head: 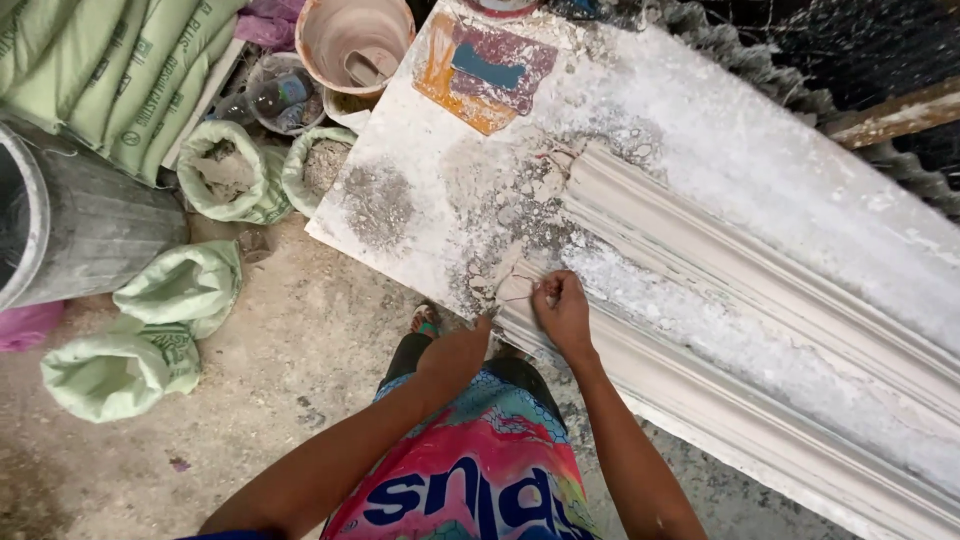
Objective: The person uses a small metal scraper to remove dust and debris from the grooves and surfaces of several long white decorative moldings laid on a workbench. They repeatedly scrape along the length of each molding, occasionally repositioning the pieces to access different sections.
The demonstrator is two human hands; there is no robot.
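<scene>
The plaster moulding (760, 330) is a long, off-white cast with parallel ridges and grooves. It lies diagonally on the white, dust-covered table (700, 130), and its far end runs out of view at the right edge. The right hand (562, 308) is closed in a pinch on the moulding's chipped near end. The left hand (455, 352) rests at the table edge just beside it; its fingers are hidden, so its state cannot be determined. Loose plaster flakes (520, 200) surround the near end.

Matt white plaster moulding (760, 330); rough dusty table (420, 200); woven plastic sacks (120, 70).
</scene>
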